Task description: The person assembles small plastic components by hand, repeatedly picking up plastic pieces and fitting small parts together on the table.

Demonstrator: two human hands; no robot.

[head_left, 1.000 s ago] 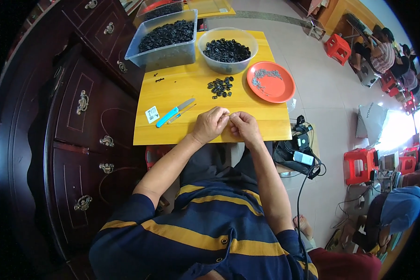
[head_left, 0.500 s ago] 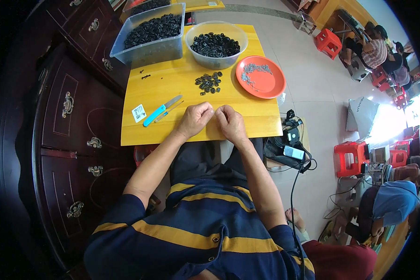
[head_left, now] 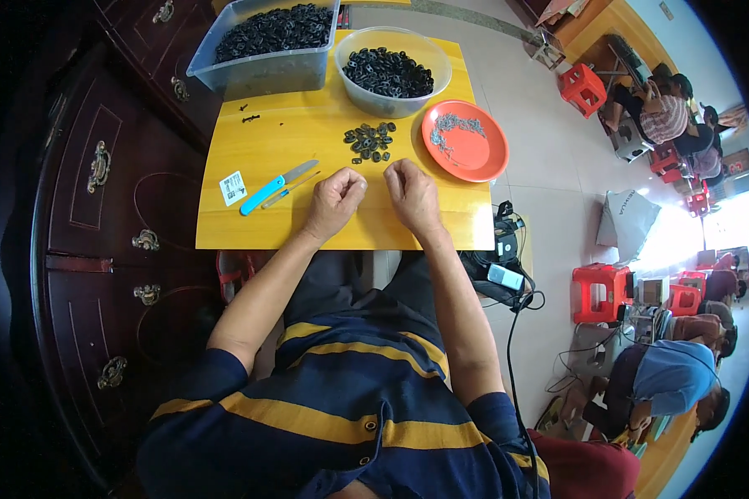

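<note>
My left hand (head_left: 334, 204) is over the near part of the yellow table (head_left: 250, 233), fingers curled closed and thumb against them. My right hand (head_left: 414, 198) is a short way to its right, with thumb and fingers pinched together. Anything within either hand is too small or hidden to make out. Just beyond my hands lies a loose cluster of small black oval pieces (head_left: 368, 141). To the right of it, an orange-red plate (head_left: 472, 165) bears small silvery metal bits (head_left: 460, 125). A blue-handled knife (head_left: 262, 196) and a thin pen-like tool (head_left: 290, 190) lie left of my left hand.
A clear round bowl (head_left: 391, 106) and a larger translucent tub (head_left: 262, 81), both full of black pieces, stand at the back. A white label card (head_left: 232, 188) lies at the left. Dark wooden drawers (head_left: 83, 183) flank the table. Right of it are a bag with cables (head_left: 499, 270) and red stools (head_left: 601, 293).
My two hands, fingertips nearly touching before, have drawn apart. The right one has moved a little toward the black cluster. The whole view has shifted slightly.
</note>
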